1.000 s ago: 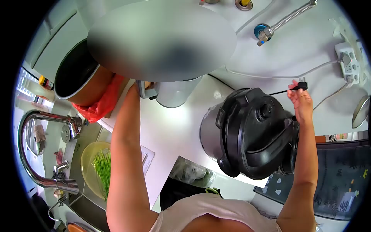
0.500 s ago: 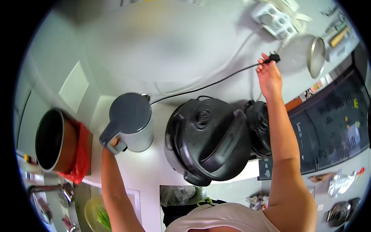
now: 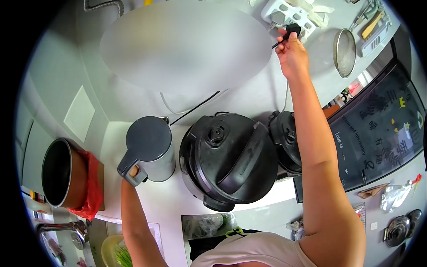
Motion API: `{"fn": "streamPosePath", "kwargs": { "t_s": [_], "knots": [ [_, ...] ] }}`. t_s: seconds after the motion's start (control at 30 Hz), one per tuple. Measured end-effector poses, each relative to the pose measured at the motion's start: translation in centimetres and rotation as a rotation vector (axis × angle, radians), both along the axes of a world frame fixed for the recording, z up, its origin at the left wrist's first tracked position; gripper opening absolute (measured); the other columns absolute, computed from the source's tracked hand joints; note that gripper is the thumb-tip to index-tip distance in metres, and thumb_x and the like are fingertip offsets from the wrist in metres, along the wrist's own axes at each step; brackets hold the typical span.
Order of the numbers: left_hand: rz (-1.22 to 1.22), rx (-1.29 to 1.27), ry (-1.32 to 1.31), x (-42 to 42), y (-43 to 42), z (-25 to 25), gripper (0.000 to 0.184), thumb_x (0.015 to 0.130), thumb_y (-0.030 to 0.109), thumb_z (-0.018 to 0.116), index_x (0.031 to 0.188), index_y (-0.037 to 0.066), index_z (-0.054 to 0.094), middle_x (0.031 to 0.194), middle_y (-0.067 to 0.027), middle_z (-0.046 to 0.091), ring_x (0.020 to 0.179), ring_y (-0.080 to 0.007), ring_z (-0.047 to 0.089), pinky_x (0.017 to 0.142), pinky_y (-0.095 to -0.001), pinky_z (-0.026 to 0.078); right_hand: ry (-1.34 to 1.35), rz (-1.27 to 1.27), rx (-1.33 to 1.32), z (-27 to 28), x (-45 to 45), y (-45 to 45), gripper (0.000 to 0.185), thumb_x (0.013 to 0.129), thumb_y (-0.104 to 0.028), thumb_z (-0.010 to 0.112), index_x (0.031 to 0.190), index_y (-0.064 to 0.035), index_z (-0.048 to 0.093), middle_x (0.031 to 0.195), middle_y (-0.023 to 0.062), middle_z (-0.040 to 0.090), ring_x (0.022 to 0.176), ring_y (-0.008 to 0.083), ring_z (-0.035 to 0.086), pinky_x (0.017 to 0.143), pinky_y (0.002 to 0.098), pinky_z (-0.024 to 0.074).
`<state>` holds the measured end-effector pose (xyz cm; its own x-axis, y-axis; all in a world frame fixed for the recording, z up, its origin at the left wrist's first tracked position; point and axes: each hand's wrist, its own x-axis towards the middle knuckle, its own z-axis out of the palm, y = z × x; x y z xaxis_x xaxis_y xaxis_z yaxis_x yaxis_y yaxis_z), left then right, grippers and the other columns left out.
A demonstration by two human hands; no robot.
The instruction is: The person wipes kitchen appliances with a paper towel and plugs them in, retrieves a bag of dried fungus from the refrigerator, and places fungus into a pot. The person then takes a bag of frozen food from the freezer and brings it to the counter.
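On the white counter at the left stands a grey electric kettle (image 3: 153, 151) with a dark lid. My left hand (image 3: 133, 171) is closed round its handle, with most of the fingers hidden behind it. Up at the right, my right hand (image 3: 293, 57) pinches a black power plug (image 3: 292, 30), right at the white power strip (image 3: 284, 17) on the wall; whether its prongs are in a socket I cannot tell. The plug's black cord (image 3: 195, 107) passes behind a blurred oval patch and down to the kettle.
A large black pressure cooker (image 3: 231, 164) stands right of the kettle, with a smaller black appliance (image 3: 287, 140) beside it. On the left is an inner pot (image 3: 78, 173) by a red bag (image 3: 92, 187). A mesh strainer (image 3: 344, 53) hangs at the right.
My right hand has moved up and left with the plug, from below the power strip to right against it. The left hand stays on the kettle handle. The view has shifted a little.
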<state>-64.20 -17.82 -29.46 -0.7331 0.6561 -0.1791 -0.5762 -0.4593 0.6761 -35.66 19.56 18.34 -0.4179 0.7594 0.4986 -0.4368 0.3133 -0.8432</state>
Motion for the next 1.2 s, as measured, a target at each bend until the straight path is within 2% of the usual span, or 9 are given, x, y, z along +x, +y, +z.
{"fn": "streamPosePath", "kwargs": {
  "t_s": [0.43, 0.67, 0.77, 0.8, 0.9, 0.97, 1.07, 1.17, 1.2],
  "knots": [
    [0.000, 0.028, 0.005, 1.2, 0.6, 0.2, 0.030, 0.092, 0.018, 0.048, 0.116, 0.001, 0.054, 0.111, -0.0068, 0.057, 0.098, -0.0162, 0.055, 0.082, -0.0283, 0.045, -0.026, -0.108, -0.270, 1.9, -1.1, 0.3, 0.027, 0.093, -0.025, 0.051, 0.088, 0.0006, 0.056, 0.072, 0.0056, 0.053, 0.053, 0.0090, 0.035, 0.050, 0.0209, 0.0345],
    [0.168, -0.063, 0.170, 1.6, -3.2, 1.7, 0.031, 0.092, 0.018, 0.048, 0.117, 0.000, 0.053, 0.115, -0.0077, 0.056, 0.101, -0.0175, 0.055, 0.085, -0.0291, 0.045, -0.012, -0.185, -0.370, 2.5, -1.9, -0.2, 0.028, 0.092, -0.027, 0.054, 0.092, 0.0010, 0.049, 0.074, 0.0091, 0.054, 0.054, 0.0138, 0.045, 0.050, 0.0275, 0.0451],
    [0.237, -0.456, 0.379, 1.5, -5.9, 2.5, 0.031, 0.094, 0.016, 0.046, 0.120, 0.001, 0.052, 0.122, -0.0088, 0.051, 0.111, -0.0180, 0.050, 0.089, -0.0323, 0.046, -0.112, -0.222, -0.289, 0.8, -0.2, -1.8, 0.036, 0.088, -0.032, 0.059, 0.094, 0.0024, 0.050, 0.076, 0.0134, 0.056, 0.059, 0.0186, 0.053, 0.054, 0.0312, 0.0490],
    [0.346, -0.407, 0.308, 3.4, -6.6, 4.8, 0.032, 0.095, 0.014, 0.045, 0.123, 0.000, 0.049, 0.122, -0.0089, 0.049, 0.111, -0.0186, 0.049, 0.089, -0.0362, 0.048, -0.242, -0.237, -0.176, 0.6, 1.2, -4.6, 0.046, 0.082, -0.040, 0.065, 0.092, 0.0033, 0.052, 0.083, 0.0129, 0.060, 0.066, 0.0202, 0.059, 0.056, 0.0295, 0.0492],
    [0.477, -0.388, 0.339, 6.3, -10.1, 4.6, 0.031, 0.094, 0.013, 0.046, 0.123, 0.001, 0.048, 0.121, -0.0083, 0.048, 0.109, -0.0181, 0.049, 0.090, -0.0383, 0.048, -0.500, -0.475, 0.541, 2.1, 4.3, -3.4, 0.049, 0.076, -0.045, 0.069, 0.091, 0.0005, 0.057, 0.087, 0.0089, 0.063, 0.072, 0.0196, 0.061, 0.059, 0.0289, 0.0489],
    [0.498, -0.436, 0.302, 9.1, -12.4, 4.6, 0.029, 0.094, 0.013, 0.046, 0.121, 0.000, 0.049, 0.120, -0.0083, 0.049, 0.107, -0.0179, 0.050, 0.090, -0.0376, 0.048, -0.562, -0.937, 0.884, 5.7, 4.6, -1.0, 0.050, 0.069, -0.047, 0.074, 0.093, -0.0051, 0.062, 0.087, 0.0032, 0.065, 0.078, 0.0188, 0.062, 0.065, 0.0297, 0.0486],
    [0.541, -0.452, 0.202, 12.4, -13.5, 4.6, 0.027, 0.094, 0.012, 0.045, 0.118, 0.000, 0.049, 0.118, -0.0084, 0.049, 0.106, -0.0178, 0.050, 0.090, -0.0377, 0.048, -0.594, -1.041, 0.928, 9.2, 3.3, 1.1, 0.048, 0.067, -0.048, 0.074, 0.097, -0.0120, 0.063, 0.085, 0.0025, 0.065, 0.082, 0.0208, 0.062, 0.070, 0.0337, 0.0486],
    [0.579, -0.428, 0.131, 15.5, -13.6, 4.4, 0.026, 0.094, 0.011, 0.045, 0.118, 0.000, 0.049, 0.119, -0.0091, 0.048, 0.105, -0.0185, 0.051, 0.089, -0.0377, 0.049, -0.796, -1.024, 0.852, 10.0, 2.2, 2.6, 0.055, 0.068, -0.050, 0.073, 0.105, -0.0106, 0.062, 0.091, 0.0043, 0.064, 0.083, 0.0190, 0.062, 0.069, 0.0310, 0.0477],
    [0.591, -0.434, 0.110, 16.4, -13.3, 4.8, 0.026, 0.094, 0.011, 0.044, 0.118, 0.000, 0.049, 0.119, -0.0092, 0.048, 0.105, -0.0189, 0.051, 0.089, -0.0375, 0.049, -0.813, -1.042, 0.855, 10.1, 2.1, 3.2, 0.050, 0.067, -0.054, 0.071, 0.101, -0.0175, 0.063, 0.096, 0.0038, 0.065, 0.091, 0.0224, 0.062, 0.075, 0.0354, 0.0488]
  ]
}}
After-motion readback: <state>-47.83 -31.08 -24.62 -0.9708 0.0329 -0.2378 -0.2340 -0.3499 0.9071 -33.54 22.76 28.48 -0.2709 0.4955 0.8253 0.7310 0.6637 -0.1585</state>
